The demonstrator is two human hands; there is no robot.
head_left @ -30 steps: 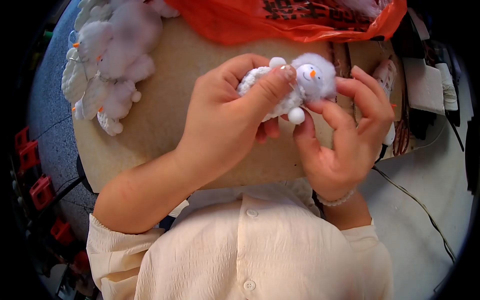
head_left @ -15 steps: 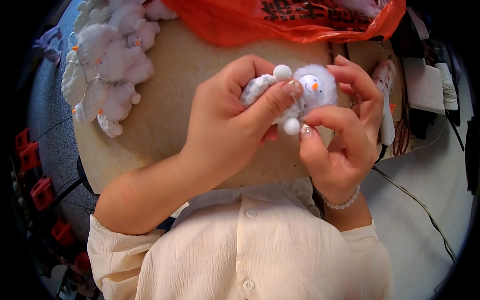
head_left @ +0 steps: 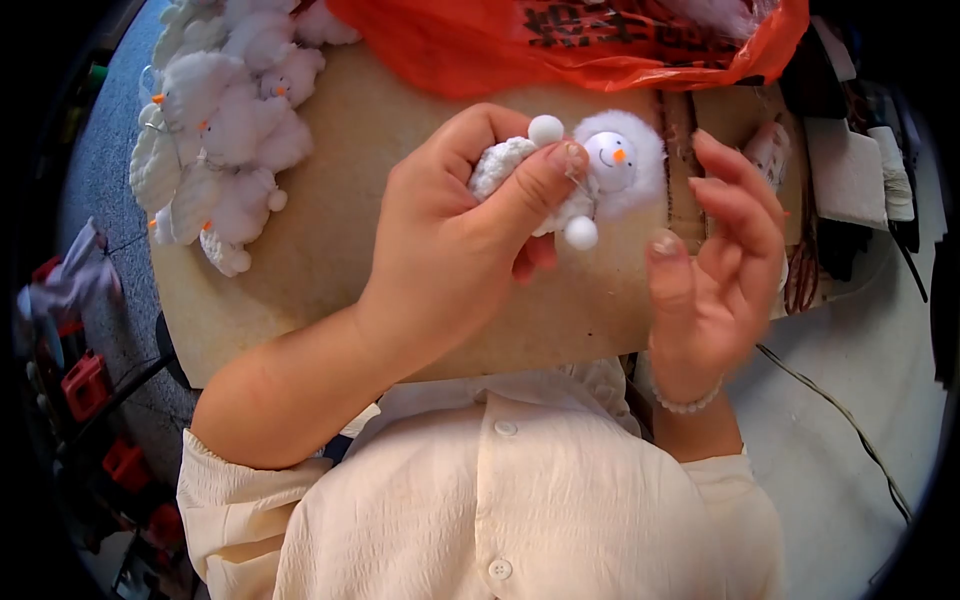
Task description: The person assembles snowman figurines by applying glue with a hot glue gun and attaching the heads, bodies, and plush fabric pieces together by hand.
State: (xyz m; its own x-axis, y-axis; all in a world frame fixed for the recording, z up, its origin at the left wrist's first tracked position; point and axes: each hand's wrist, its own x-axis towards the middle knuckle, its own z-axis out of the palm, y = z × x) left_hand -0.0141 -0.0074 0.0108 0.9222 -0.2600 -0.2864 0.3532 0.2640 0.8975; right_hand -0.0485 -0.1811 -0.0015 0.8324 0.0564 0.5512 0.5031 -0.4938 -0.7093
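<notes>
Though crosswise, snowman (head_left: 602, 178) head-rightward.

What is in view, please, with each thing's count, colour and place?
snowman doll: one, white, orange-nosed, centre
other snowman dolls: several, white, upper left
table: one, beige, across the middle
plastic bag: one, red, table's far edge
block: one, white, right side
half-hidden tool: one, whitish, upper right
cable: at least one, dark, lower right
plastic pieces: several, red, left edge
shirt: one, cream, bottom
bracelet: one, white, right wrist
left hand: one, bare, gripping snowman doll
right hand: one, bare, open beside it
</notes>
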